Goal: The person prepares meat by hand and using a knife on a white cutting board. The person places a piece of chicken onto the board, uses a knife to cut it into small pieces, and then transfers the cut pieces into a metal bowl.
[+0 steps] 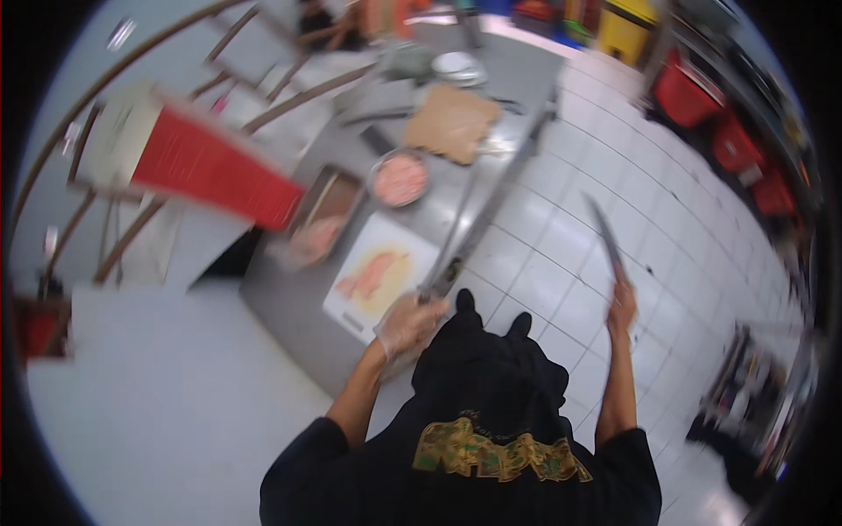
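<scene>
My left hand [411, 322], in a clear plastic glove, is closed on the handle of a long thin rod-like tool [458, 220], perhaps a honing steel, blurred. It is over the near edge of a steel table, beside a white cutting board [339, 299] with pieces of pink raw meat [375, 276]. My right hand [621, 309] grips a knife [606, 237] by its reddish handle, blade pointing away from me above the tiled floor. Beyond the board are a round bowl of pink meat [400, 179] and a metal tray [335, 197] with bagged meat [316, 240].
The steel table [289, 315] runs away from me, with a brown board or sheet [452, 123] farther along. A red and white panel [210, 164] stands at its left. Red bins [687, 92] line the right side, and a yellow bin [625, 29] stands at the back.
</scene>
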Tool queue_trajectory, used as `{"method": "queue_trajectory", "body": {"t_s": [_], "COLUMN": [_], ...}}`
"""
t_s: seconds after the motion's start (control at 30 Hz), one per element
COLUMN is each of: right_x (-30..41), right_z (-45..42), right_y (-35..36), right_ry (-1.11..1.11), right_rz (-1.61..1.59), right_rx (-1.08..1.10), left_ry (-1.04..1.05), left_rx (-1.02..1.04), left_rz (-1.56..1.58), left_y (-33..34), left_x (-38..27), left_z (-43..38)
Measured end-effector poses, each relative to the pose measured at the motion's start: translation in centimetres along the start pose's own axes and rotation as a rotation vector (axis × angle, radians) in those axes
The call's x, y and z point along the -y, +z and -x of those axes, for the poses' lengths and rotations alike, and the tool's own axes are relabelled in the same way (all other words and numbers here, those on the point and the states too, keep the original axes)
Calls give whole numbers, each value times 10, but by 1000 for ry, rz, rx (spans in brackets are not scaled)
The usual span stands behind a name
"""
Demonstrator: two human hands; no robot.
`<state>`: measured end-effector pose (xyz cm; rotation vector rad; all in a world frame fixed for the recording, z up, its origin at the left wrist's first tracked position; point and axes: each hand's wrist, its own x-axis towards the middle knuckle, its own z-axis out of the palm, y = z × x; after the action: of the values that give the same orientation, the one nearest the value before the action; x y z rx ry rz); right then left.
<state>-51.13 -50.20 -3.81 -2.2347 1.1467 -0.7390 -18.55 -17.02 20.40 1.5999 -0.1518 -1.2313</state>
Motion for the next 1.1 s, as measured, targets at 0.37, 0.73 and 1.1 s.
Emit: {"method": "queue_trajectory", "body": {"t_s": [0.37,0.73,1.1], "right_x": [-14,27,60], "right_z": [120,88,139], "right_y": [30,11,-16], "right_ry": [533,541,490], "right_rz": [26,195,238], "right_rx": [165,555,507], "left_ry": [16,-324,519], "left_rx": [-1324,-1670,-1057], "left_rz": [771,-557,-927], "left_y": [-258,-291,-147], "left_x": [236,236,175], "left_z": [-50,-74,-121]}}
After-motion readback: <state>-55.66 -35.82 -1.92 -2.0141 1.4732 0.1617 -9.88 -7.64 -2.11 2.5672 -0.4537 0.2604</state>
